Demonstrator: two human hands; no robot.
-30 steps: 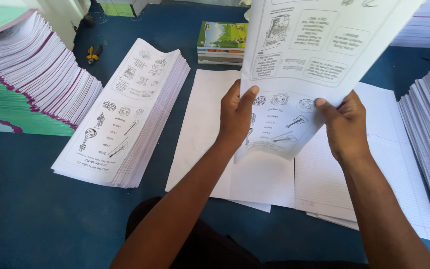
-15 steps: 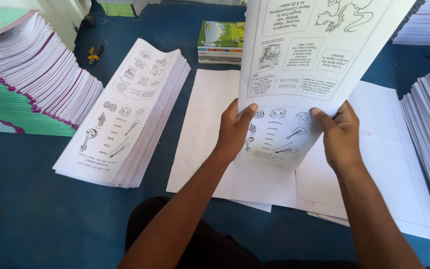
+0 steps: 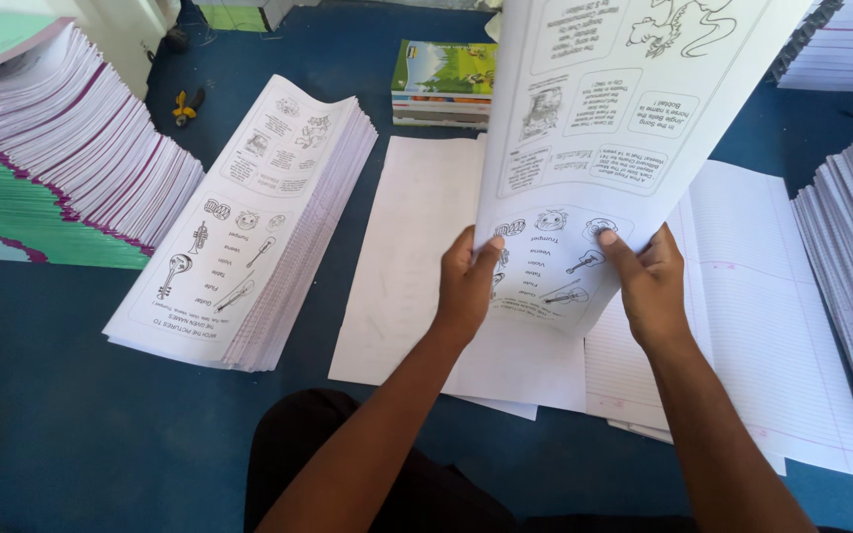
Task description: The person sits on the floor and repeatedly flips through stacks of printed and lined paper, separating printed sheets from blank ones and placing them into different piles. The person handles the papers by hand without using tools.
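Printed sheet (image 3: 584, 128): long axis runs away from the body, near edge pinched by left hand (image 3: 466, 286) and right hand (image 3: 654, 286), both grips closed.

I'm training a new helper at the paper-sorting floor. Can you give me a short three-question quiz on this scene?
1. True or false: both hands grip the printed sheet by its lower edge.
2. What lies left of the left hand: A) stack of printed sheets, B) a bucket, C) a laptop?
3. Which small tool lies on the blue floor at top left?

Key: 1 true. 2 A. 3 yellow-handled pliers; right hand grips too.
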